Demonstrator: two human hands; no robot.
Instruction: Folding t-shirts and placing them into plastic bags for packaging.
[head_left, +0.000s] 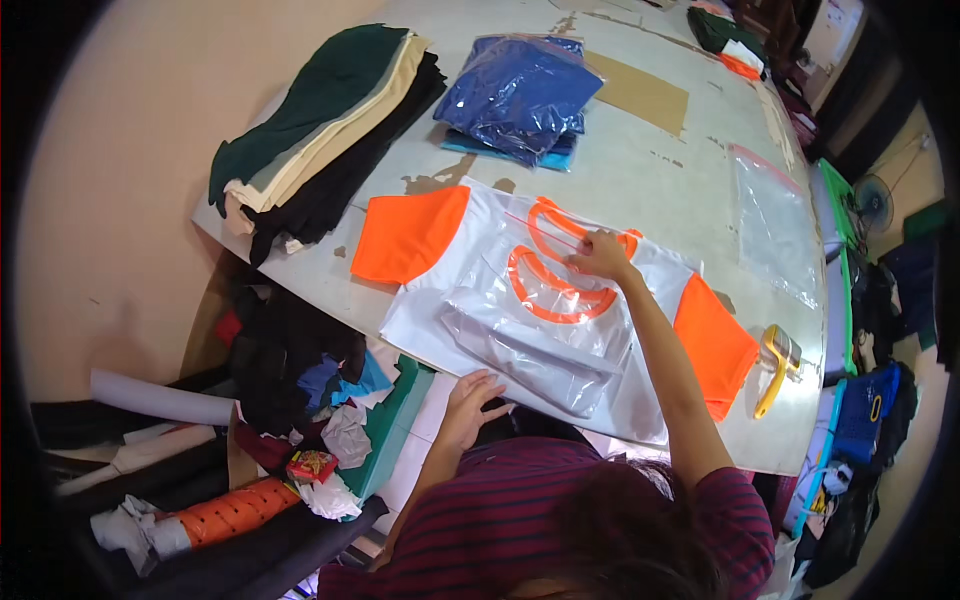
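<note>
A white T-shirt (420, 315) with orange sleeves lies spread along the table's near edge. On top of it rests a clear plastic zip bag (480, 262) with red seal lines. An orange ribbed neckband (562, 311) shows through the film, and a second orange band lies farther up, partly behind my right hand (600, 255). The fingers of that hand are curled on the bag's upper edge at the red seal. My left hand (472, 409) is empty at the table edge, fingers apart, close to the bag's lower left part.
Stacked dark green, cream and black fabric (322, 112) lies at the far left. Beside it are bagged blue garments (517, 90) and brown cardboard (637, 94). Another clear bag (772, 217) and a yellow-handled brush (776, 367) lie right. A green bin (397, 420) with scraps stands below left.
</note>
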